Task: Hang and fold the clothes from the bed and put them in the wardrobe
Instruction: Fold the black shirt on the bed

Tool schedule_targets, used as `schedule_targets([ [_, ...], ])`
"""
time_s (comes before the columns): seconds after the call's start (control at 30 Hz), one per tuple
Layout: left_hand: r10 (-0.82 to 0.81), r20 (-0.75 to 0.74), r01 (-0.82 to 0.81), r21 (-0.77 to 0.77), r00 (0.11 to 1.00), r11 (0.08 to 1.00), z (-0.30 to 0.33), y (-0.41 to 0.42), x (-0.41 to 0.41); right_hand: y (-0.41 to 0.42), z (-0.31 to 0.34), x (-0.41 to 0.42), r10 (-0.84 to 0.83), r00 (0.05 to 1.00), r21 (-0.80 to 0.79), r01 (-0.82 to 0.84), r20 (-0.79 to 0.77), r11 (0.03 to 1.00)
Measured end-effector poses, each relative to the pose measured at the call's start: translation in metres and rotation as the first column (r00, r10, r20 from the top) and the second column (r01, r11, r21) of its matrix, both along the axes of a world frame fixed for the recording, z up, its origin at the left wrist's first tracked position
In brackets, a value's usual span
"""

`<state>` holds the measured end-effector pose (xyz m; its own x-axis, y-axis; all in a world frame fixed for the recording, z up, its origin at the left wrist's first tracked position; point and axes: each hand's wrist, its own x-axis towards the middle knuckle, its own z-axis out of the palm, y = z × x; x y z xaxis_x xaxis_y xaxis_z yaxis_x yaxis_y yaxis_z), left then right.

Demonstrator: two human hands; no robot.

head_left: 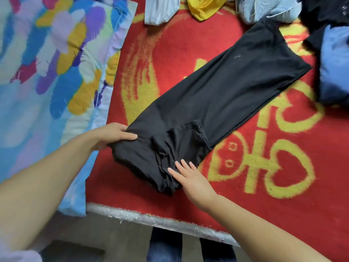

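Observation:
A black garment (217,95) lies stretched diagonally across the red blanket (188,59) with yellow patterns, from near the bed's front edge up to the far right. Its near end is bunched in folds. My left hand (113,134) grips the left corner of that near end, thumb on top. My right hand (190,176) rests flat on the bunched near edge, fingers spread, holding nothing. More clothes lie at the far side: a yellow piece (203,6), a pale grey piece (162,10), a light blue piece (268,8).
A colourful quilt (52,72) covers the bed's left part. A blue garment (335,65) and dark clothes (324,10) are piled at the right. The bed's front edge (151,220) has a whitish fringe; my legs in dark jeans (164,244) stand below it.

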<state>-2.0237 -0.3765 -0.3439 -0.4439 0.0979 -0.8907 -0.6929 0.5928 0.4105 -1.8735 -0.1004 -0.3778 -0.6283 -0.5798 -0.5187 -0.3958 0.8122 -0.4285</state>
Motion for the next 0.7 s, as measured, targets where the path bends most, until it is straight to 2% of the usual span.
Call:
schedule_targets([
  [0.03,0.013,0.102,-0.02,0.07,0.995,0.997,0.014,0.0,-0.006,0.004,0.007,0.006,-0.099,0.992,-0.142,0.11,0.083,0.984],
  [0.07,0.021,0.158,-0.038,0.11,0.987,0.993,0.025,0.003,-0.015,0.006,0.014,0.009,-0.234,0.955,-0.279,0.278,0.182,0.919],
  [0.1,0.036,0.177,-0.059,0.128,0.984,0.99,0.034,0.008,-0.027,0.009,0.02,0.008,-0.381,0.878,-0.364,0.469,0.288,0.805],
  [0.13,0.079,0.174,-0.103,0.13,0.982,0.986,0.043,0.018,-0.041,0.01,0.026,0.004,-0.524,0.763,-0.407,0.646,0.379,0.646],
  [0.2,0.248,0.16,-0.27,0.133,0.955,0.954,0.049,0.046,-0.071,0.015,0.03,-0.012,-0.733,0.452,-0.434,0.87,0.509,0.234],
  [0.27,0.432,0.217,-0.472,0.2,0.876,0.859,0.047,0.083,-0.101,0.028,0.023,-0.033,-0.799,0.127,-0.349,0.931,0.587,-0.108],
  [0.3,0.494,0.254,-0.548,0.228,0.832,0.805,0.043,0.102,-0.112,0.038,0.016,-0.043,-0.801,0.001,-0.276,0.939,0.599,-0.205],
  [0.33,0.539,0.269,-0.598,0.243,0.798,0.764,0.039,0.122,-0.12,0.048,0.01,-0.052,-0.799,-0.081,-0.207,0.946,0.596,-0.251],
  [0.4,0.641,0.234,-0.682,0.235,0.731,0.692,0.028,0.153,-0.125,0.063,-0.001,-0.063,-0.776,-0.161,-0.099,0.956,0.61,-0.277],
  [0.47,0.711,0.196,-0.736,0.248,0.675,0.63,0.014,0.174,-0.123,0.07,-0.007,-0.07,-0.709,-0.236,-0.035,0.938,0.664,-0.345],
  [0.53,0.709,0.043,-0.697,0.233,0.704,0.678,-0.001,0.18,-0.116,0.073,-0.007,-0.073,-0.655,-0.279,-0.029,0.908,0.702,-0.418],
  [0.57,0.64,-0.143,-0.614,0.187,0.755,0.767,-0.01,0.177,-0.114,0.074,-0.008,-0.072,-0.64,-0.287,-0.036,0.896,0.713,-0.443],
  [0.6,0.434,-0.398,-0.446,0.069,0.808,0.892,-0.016,0.17,-0.11,0.073,-0.007,-0.07,-0.617,-0.296,-0.037,0.883,0.729,-0.468],
  [0.63,0.135,-0.59,-0.243,-0.107,0.796,0.964,-0.021,0.161,-0.106,0.071,-0.005,-0.067,-0.578,-0.305,-0.026,0.869,0.757,-0.493],
  [0.67,-0.121,-0.665,-0.073,-0.257,0.737,0.964,-0.026,0.152,-0.103,0.067,-0.003,-0.065,-0.541,-0.312,-0.008,0.862,0.781,-0.507],
  [0.7,-0.283,-0.645,0.051,-0.353,0.71,0.934,-0.031,0.144,-0.101,0.064,-0.002,-0.064,-0.523,-0.314,0.005,0.86,0.792,-0.51],
])
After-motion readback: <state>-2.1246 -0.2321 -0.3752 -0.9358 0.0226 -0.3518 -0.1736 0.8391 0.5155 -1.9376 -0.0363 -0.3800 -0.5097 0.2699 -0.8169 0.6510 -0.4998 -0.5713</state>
